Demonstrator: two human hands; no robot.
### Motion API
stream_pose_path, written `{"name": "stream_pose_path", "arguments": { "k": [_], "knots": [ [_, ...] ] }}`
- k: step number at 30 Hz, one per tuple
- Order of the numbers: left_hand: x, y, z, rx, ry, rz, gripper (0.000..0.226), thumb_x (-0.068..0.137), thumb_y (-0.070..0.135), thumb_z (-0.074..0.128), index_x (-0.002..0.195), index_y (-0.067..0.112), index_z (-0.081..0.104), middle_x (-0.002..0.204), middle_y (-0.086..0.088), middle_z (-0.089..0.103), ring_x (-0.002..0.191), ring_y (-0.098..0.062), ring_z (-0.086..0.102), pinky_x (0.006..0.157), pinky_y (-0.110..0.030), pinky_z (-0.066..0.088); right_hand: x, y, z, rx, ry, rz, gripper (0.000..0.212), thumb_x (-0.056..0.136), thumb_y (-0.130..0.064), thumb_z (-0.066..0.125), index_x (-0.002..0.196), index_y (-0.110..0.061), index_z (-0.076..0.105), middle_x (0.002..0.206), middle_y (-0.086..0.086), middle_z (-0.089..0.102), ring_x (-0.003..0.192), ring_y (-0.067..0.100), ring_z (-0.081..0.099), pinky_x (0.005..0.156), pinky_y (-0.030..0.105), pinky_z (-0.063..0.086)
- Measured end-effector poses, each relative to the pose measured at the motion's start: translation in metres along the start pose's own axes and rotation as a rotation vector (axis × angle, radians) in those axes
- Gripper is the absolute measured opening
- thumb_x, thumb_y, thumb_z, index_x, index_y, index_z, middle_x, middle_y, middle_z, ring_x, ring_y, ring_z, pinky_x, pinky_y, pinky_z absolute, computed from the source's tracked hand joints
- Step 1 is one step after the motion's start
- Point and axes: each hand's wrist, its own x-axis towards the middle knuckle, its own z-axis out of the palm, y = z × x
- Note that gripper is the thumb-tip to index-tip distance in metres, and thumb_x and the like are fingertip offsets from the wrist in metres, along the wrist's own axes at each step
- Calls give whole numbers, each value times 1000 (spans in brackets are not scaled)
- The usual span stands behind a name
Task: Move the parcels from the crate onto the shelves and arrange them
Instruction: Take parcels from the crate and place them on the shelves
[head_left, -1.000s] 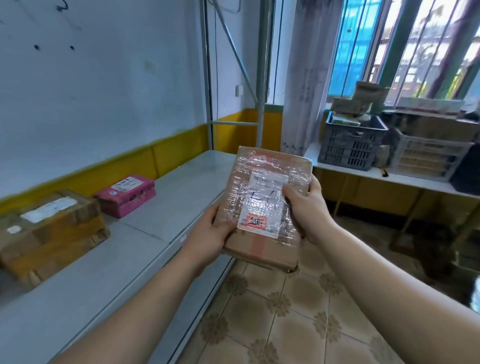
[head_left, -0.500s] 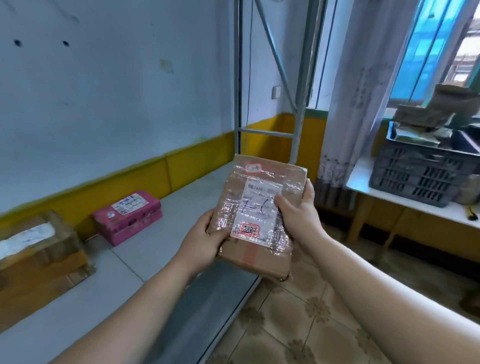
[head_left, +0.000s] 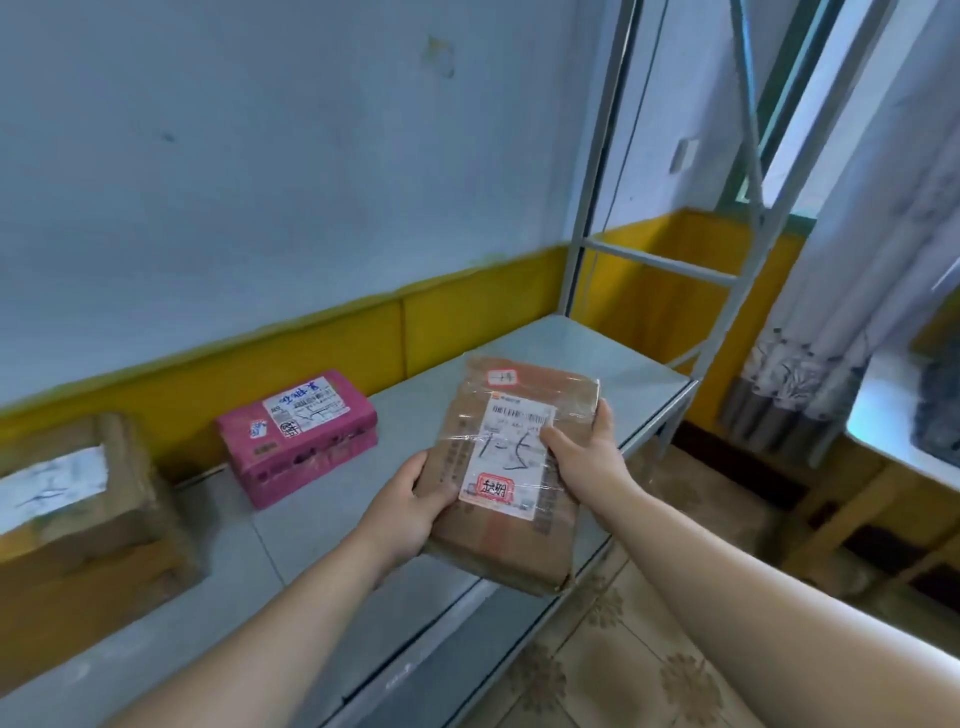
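Between the left hand (head_left: 410, 499) and right hand (head_left: 587, 460), both clasping its sides, the parcel (head_left: 511, 467) hangs seemingly above the front edge of the shelf (head_left: 322, 545); set down this far out, it could tip onto the floor (head_left: 623, 670).

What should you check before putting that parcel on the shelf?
1. Left hand and right hand grip the parcel: ok.
2. Bare shelf right of the pink box: ok.
3. Parcel fully over the shelf: not ok, near corner overhangs the floor.
4. Label faces up: ok.
5. Underside undamaged: cannot tell.
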Motion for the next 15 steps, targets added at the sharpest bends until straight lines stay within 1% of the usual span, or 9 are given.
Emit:
{"name": "stream_pose_path", "arguments": {
  "k": [2,4,6,7,10,11,13,14,15],
  "knots": [
    [10,-12,-5,9,34,-31,31,96,22,58,124,33,51,112,9,65,82,-7,57,75,-29,49,15,7,19,-3,-72,51,70,96,-26,63,148,-35,17,113,-2,65,78,11,67,66,29,54],
    [17,-22,-9,8,65,-53,33,96,17,58,123,33,46,105,16,61,85,-2,56,71,-13,45,32,17,36,-14,-121,105,66,94,-23,65,144,-33,22,104,-5,64,81,16,69,76,40,60],
    [25,-27,-12,47,113,-58,40,95,15,61,129,29,45,112,15,59,94,-3,55,66,-1,37,48,23,48,-27,-151,142,59,93,-23,66,135,-34,26,106,-3,64,86,19,69,84,45,59],
    [29,-27,-13,65,126,-64,45,94,16,62,134,27,45,116,14,56,99,-4,53,68,-1,36,55,24,51,-24,-169,155,55,93,-23,66,130,-35,26,105,-3,63,85,18,69,80,42,59],
    [45,-27,-12,130,145,-97,54,93,23,65,142,25,43,123,12,54,108,-7,51,85,-16,36,83,27,53,-1,-216,181,48,95,-23,64,125,-31,27,98,-5,59,77,12,65,62,29,52],
    [52,-28,-10,136,157,-99,55,93,23,65,143,25,43,125,11,55,109,-8,51,87,-19,36,92,25,54,-5,-230,173,49,94,-24,65,128,-29,29,104,-3,60,81,13,65,65,31,53],
    [68,-27,-6,127,208,-100,54,92,22,65,142,23,44,127,10,56,108,-8,53,87,-20,36,112,22,56,-109,-229,88,63,90,-31,68,140,-25,30,132,5,55,106,22,63,88,41,53],
    [76,-25,-2,121,241,-96,53,92,21,65,141,22,45,128,8,57,109,-9,54,88,-21,37,125,20,55,-245,-230,-9,77,88,-36,69,149,-26,24,150,8,41,127,27,52,103,46,46],
    [86,-24,1,109,278,-96,53,92,21,66,140,21,45,129,6,58,111,-11,55,89,-22,37,135,17,54,-407,-254,-127,86,88,-42,66,155,-29,15,161,5,22,143,30,32,115,47,33]
  ]
}}
